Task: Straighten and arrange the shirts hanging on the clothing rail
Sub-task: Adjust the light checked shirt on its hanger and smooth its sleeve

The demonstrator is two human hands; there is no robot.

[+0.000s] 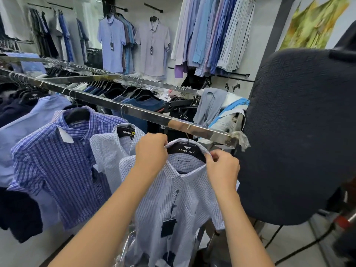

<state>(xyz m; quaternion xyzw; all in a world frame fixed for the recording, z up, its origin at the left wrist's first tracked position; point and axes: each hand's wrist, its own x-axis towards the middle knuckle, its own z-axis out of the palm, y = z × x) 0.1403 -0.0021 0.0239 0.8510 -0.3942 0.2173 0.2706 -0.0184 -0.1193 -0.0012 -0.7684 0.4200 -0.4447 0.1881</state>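
At the far left a dark navy shirt (19, 214) hangs low. Beside it is a plain light blue shirt (25, 128), and next a blue checked shirt (61, 170) with a white card tucked under its collar. All hang from the clothing rail (150, 115), a shiny metal bar that slopes down from the upper left to its end on the right. Next along is a white finely checked shirt (109, 149) on a black hanger, partly behind the left hand.

The left hand (151, 151) reaches up, its fingers curled and pinching the left side of the front shirt's collar where it meets the hanger. The front shirt (183, 205), white with a fine blue check, hangs near the right end of the rail on a black hanger (185, 150) with white lettering, its hook over the bar. A dark price tag (168, 227) dangles on a cord down the shirt's front.

The right hand (223, 168) pinches the right side of the same collar between thumb and forefinger, at the hanger's right shoulder.

Just right of the hands stands a large dark padded board (300, 132). More shirts hang along the back wall.
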